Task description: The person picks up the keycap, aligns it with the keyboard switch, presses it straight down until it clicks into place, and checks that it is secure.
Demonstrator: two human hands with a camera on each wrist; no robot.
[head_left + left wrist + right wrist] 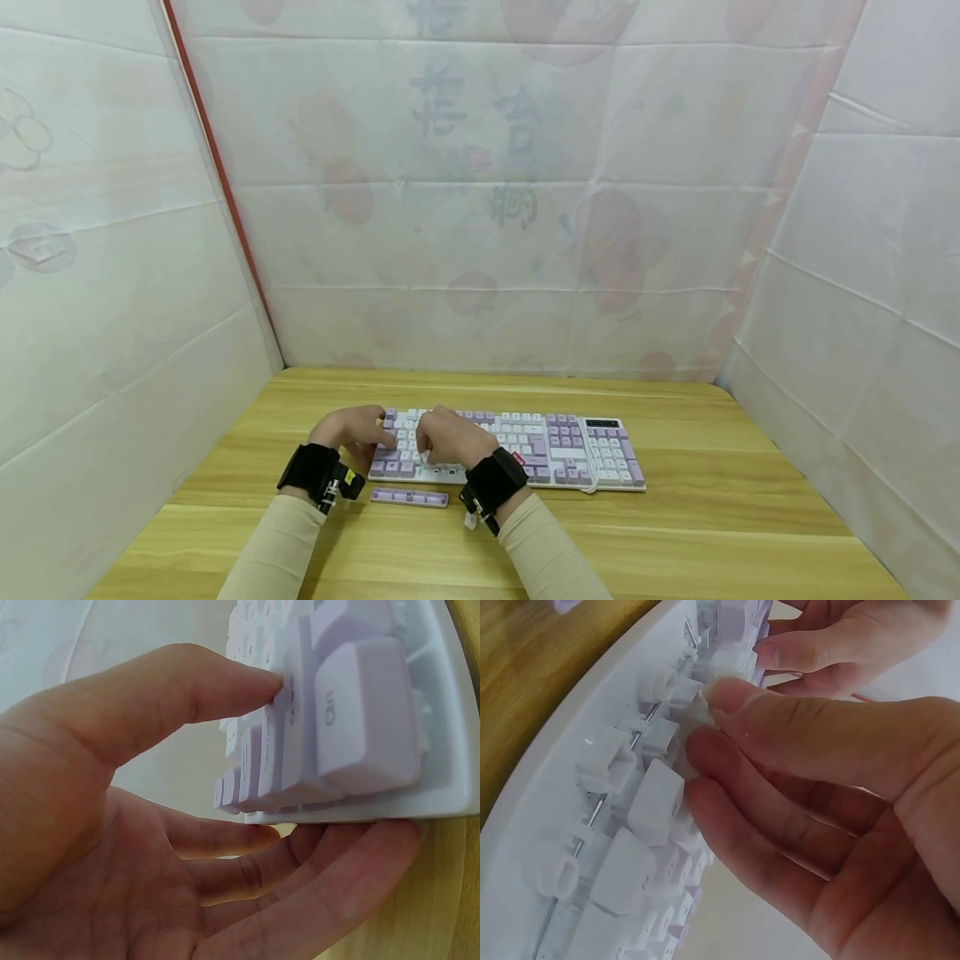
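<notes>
The keyboard (pixel 525 450) I work on is white-bodied with white and lilac keycaps, lying flat on the wooden table, long side running left to right. Its left end sits under my hands. The space-bar slot in the near row is bare, exposing white stabilizer posts and a wire (pixel 600 806). The detached lilac space-bar keycap (pixel 408 497) lies just near of the keyboard, parallel to it.

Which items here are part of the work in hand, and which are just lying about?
In the work:
- keyboard, white and purple
- left hand, thumb on the keys and fingers under the keyboard's left edge
- right hand, fingers pinching a white keycap above the bare spacebar slot
- purple spacebar, lying off on the table in front

Lying about:
- wooden table
- white sheeting around it
</notes>
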